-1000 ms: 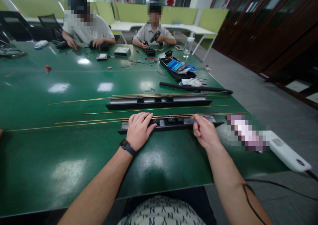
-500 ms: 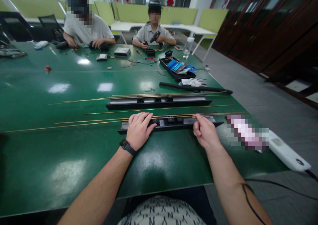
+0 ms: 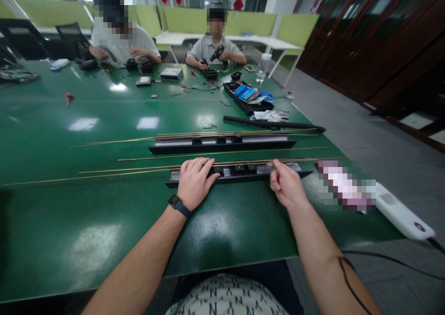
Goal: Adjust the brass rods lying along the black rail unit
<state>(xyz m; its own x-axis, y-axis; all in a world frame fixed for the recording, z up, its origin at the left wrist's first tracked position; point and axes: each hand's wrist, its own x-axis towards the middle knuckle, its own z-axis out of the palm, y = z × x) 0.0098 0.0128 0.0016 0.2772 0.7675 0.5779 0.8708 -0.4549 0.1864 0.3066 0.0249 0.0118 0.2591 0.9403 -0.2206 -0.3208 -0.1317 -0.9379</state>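
Touching near rail (image 3: 229,179): left hand (image 3: 195,181), thumb apart | right hand (image 3: 288,182) at rods (image 3: 243,163), grip unclear

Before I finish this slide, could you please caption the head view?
Left hand and right hand at a long black rail with thin golden rods.

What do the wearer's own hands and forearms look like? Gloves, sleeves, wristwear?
Left hand and right hand: both ungloved. Left forearm and right forearm: bare, no sleeves in view. The left wrist wears a watch with a black, squarish case and a dark band; nothing on the right wrist.
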